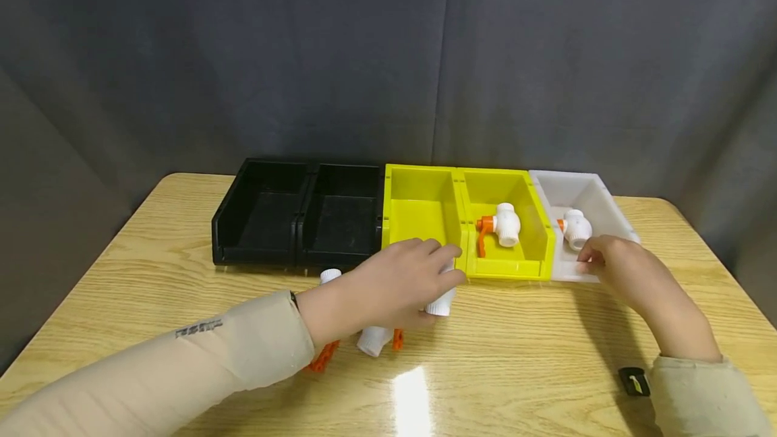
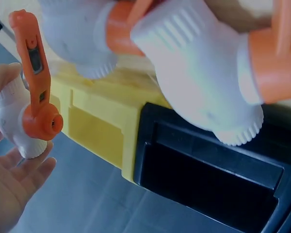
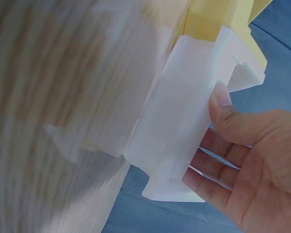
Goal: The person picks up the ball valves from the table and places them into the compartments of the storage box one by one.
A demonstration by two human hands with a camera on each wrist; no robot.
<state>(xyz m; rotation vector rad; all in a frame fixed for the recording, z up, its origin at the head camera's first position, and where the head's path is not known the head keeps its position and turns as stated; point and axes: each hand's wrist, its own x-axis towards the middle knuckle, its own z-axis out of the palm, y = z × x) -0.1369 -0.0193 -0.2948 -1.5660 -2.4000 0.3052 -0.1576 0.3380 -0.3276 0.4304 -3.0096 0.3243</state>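
My left hand (image 1: 394, 282) grips a white ball valve (image 1: 441, 302) with an orange lever, held above the table before the yellow bins. The left wrist view shows this valve's orange lever (image 2: 36, 73) pointing up, with thumb and fingers about the white body. My right hand (image 1: 634, 278) is at the front of the white bin (image 1: 567, 271). In the right wrist view its thumb (image 3: 222, 104) lies on the lip, and the fingertips go behind the front wall. Another ball valve (image 1: 577, 229) lies in that bin, and one more valve (image 1: 506, 224) lies in the right yellow bin.
More ball valves (image 1: 374, 340) lie on the table, partly hidden under my left forearm. Two black bins (image 1: 257, 255) stand left of the left yellow bin (image 1: 419, 218). A small black object (image 1: 634, 381) is near the right sleeve. A grey curtain (image 1: 364, 59) hangs behind.
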